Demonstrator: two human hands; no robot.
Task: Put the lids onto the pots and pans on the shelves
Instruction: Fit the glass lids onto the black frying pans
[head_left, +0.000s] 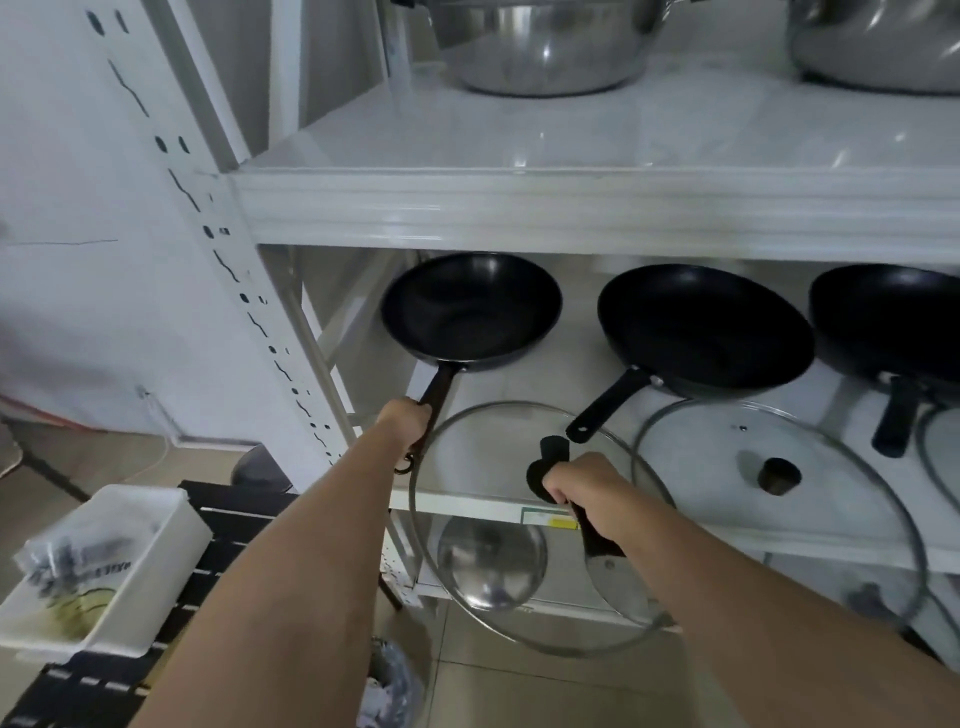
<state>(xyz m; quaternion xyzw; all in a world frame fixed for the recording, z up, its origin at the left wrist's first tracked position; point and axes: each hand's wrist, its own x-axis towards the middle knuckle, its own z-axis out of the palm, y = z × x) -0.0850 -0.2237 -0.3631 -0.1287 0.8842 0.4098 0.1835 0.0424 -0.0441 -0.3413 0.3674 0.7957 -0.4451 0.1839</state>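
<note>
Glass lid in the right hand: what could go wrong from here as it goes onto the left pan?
1. The right hand holds the glass lid by its black handle, out past the shelf edge over tiled floor; a slip could shatter it.
2. The middle pan's handle juts across the path and could catch the rim.
3. The left hand grips the left pan by its handle alone, so it could tip.
</note>
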